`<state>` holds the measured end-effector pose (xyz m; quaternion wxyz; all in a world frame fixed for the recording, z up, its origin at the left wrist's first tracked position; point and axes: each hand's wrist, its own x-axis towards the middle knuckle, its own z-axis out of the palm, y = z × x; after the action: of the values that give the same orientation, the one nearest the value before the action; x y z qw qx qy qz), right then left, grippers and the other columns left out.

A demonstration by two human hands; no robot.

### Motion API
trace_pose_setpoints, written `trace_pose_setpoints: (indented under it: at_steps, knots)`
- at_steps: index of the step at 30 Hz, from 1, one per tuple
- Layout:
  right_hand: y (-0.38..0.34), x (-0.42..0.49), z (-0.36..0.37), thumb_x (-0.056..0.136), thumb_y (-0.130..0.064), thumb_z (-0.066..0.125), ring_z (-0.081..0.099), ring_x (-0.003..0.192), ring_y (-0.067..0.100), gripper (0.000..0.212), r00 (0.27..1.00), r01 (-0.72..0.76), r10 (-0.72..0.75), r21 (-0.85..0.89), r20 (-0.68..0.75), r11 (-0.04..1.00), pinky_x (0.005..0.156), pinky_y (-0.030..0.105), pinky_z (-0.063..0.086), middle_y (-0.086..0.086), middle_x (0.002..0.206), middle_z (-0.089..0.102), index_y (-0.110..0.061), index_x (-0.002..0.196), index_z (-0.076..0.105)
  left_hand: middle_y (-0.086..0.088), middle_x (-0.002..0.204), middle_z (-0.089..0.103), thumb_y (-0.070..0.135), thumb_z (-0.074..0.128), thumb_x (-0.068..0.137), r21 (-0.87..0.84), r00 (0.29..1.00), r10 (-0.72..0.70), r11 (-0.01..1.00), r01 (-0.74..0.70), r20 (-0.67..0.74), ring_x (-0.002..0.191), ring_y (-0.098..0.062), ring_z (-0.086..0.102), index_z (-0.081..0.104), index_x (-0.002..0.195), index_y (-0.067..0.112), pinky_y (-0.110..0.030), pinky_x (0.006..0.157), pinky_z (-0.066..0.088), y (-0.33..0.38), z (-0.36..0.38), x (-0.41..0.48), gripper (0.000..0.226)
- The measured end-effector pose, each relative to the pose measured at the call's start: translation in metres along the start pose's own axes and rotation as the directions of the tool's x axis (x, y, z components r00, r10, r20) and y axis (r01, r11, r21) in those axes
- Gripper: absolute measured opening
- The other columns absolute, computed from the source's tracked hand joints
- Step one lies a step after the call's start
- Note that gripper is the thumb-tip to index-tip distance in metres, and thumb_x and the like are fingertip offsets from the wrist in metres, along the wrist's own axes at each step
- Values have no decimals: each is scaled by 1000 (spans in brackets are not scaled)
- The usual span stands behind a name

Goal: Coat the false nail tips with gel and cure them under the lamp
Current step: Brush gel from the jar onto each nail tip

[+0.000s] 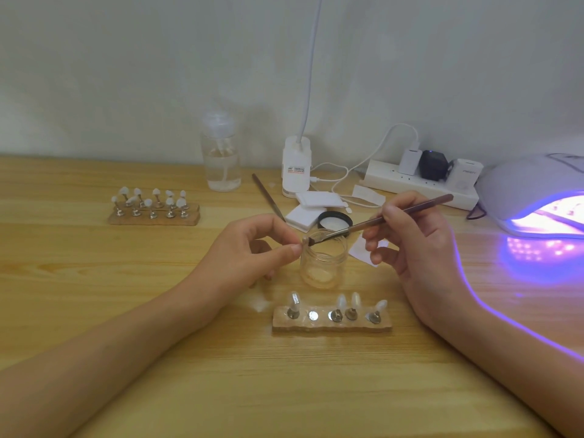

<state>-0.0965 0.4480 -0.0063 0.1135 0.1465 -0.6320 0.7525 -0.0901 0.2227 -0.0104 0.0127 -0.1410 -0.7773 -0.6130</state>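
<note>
Brush (436, 201) meets nail tip (305, 240) right at centre frame, and we can see the bristle end touching the little tip just above the open mouth of the clear jar (322, 263). The left hand (252, 245) pinches the tip between thumb and forefinger. The tip pokes out just past those fingertips toward the right, and the other fingers curl loosely beneath. The right hand (410, 245) grips the brush handle pen-style, fingers wrapped round it, the handle slanting off to the upper right. Below the jar, at lower centre, we have a wooden holder (331, 325) with four pale tips standing on it and one bare metal spot, second from the left. Over at the right edge the lamp (531, 184) glows violet onto the table (284, 390). At mid left a second holder (155, 216) carries a cluster of tips. Just behind the jar lies a black lid (335, 220), and further back, left of centre, stands a clear bottle (222, 162).
</note>
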Motion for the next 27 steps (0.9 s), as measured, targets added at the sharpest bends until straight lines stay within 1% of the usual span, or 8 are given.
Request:
trace_pose_setpoints:
  at_steps: [3,7,10,12,15,18,22,27]
  knots:
    - [0,1,-2,97,-13,54,61,61,15,24,999,-11,11,13,-43,1000,49,22,48,2,69,66,-26,79,63,20,61,61,21,74,84,-1,1000,6,1000,-6,8,52,0,51,69,75,26,-11,47,38,0,0,-1,11]
    - [-2,1,0,93,-20,57,63,62,16,16,1000,-1,0,48,20,999,49,22,48,4,72,67,-26,80,64,18,61,62,23,75,84,0,1000,-1,1000,1,5,52,0,52,69,76,26,-10,48,38,0,0,0,11]
    - [0,0,-1,94,-18,57,62,62,16,15,1000,-18,18,-13,-6,1000,49,23,48,5,72,67,-23,82,63,18,60,62,23,75,83,-5,1000,4,1000,-4,2,51,1,52,70,76,25,-10,47,38,0,0,-1,9]
    - [0,0,-1,92,-19,57,62,61,15,15,999,-10,10,1,-32,1000,47,22,47,3,70,66,-25,80,63,19,60,62,20,75,84,-17,1000,26,1000,-25,11,52,1,52,70,78,22,-9,50,40,0,0,-1,8]
    - [-2,0,1,91,-20,57,62,61,15,18,1000,25,-25,41,6,999,47,21,47,1,70,67,-29,77,65,20,64,64,19,75,84,-20,999,46,999,-46,24,53,-1,51,71,78,24,-10,54,43,1,0,-2,9]
    - [-1,-1,2,91,-21,58,63,62,17,14,1000,9,-9,0,13,1000,48,22,48,3,71,67,-27,79,64,23,60,62,16,74,85,-30,998,60,998,-60,14,51,1,49,70,80,22,-8,50,40,1,0,-2,9]
    - [-1,0,-2,90,-20,57,61,61,15,17,999,-2,2,10,-35,1000,49,22,48,2,69,66,-27,77,64,21,69,65,18,74,85,-25,997,74,997,-73,26,54,-3,50,71,77,28,-12,53,44,1,0,-2,13]
    - [-2,-1,2,91,-20,57,62,61,17,16,1000,0,0,29,18,1000,49,23,48,4,71,66,-27,79,64,17,79,68,19,75,83,-30,996,82,996,-81,22,56,-4,50,72,78,29,-14,55,45,0,-1,-2,12]
